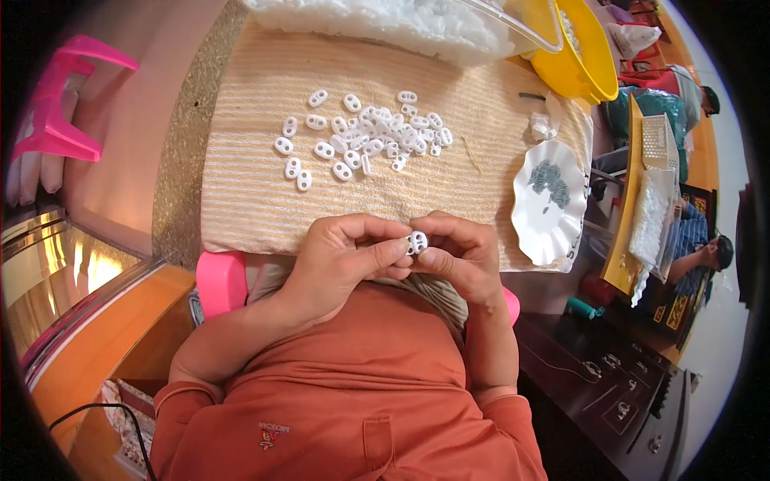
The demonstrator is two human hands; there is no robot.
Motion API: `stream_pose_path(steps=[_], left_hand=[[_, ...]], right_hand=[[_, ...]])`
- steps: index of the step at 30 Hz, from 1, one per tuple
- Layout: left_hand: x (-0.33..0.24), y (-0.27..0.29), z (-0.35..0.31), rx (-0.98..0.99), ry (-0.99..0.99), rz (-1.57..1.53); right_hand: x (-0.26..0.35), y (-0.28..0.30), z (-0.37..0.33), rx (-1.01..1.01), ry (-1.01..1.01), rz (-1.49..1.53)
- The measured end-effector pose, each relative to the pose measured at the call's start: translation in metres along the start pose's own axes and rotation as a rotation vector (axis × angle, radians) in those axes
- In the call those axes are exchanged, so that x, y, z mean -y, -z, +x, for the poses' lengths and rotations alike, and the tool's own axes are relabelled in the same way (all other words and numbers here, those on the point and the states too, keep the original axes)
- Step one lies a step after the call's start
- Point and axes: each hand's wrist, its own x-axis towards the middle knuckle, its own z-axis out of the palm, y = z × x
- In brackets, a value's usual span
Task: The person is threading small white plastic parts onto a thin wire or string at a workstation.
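Close in front of my body, a small white two-hole plastic piece [419, 240] is pinched between both hands. My left hand [345, 252] closes thumb and fingers on its left side. My right hand [464, 255] grips it from the right with thumb and forefinger. Fingertips partly cover the piece, and I cannot tell whether it is one part or two. Beyond my hands, a loose heap of similar white oval two-hole pieces [373, 146] lies on the striped cloth [265, 208]. Several of them are spread apart along the heap's left side.
At the right, a white wavy-edged plate [531, 220] holds small grey-green bits. A clear bin [539, 32] of white pieces and a yellow basin [597, 60] stand at the far side. Pink stools [56, 116] are at the left. Other people [694, 248] sit at the far right.
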Motion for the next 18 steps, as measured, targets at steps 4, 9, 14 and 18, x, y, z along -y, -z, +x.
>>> stream_pose_path(steps=[4,9,14,18], left_hand=[[-0.0011,0.0003,0.0008,-0.008,0.018,0.001],[-0.0011,0.0029,0.0022,-0.004,0.029,0.005],[-0.0020,0.0031,0.0027,-0.001,0.031,-0.008],[-0.0024,0.0034,0.0026,-0.010,0.040,-0.009]], right_hand=[[-0.0019,0.0004,0.0005,0.002,0.007,0.043],[-0.0037,0.0007,0.0007,-0.010,0.017,0.034],[-0.0018,-0.0026,0.0000,-0.046,-0.013,0.063],[-0.0017,-0.0034,-0.0001,-0.061,-0.022,0.087]])
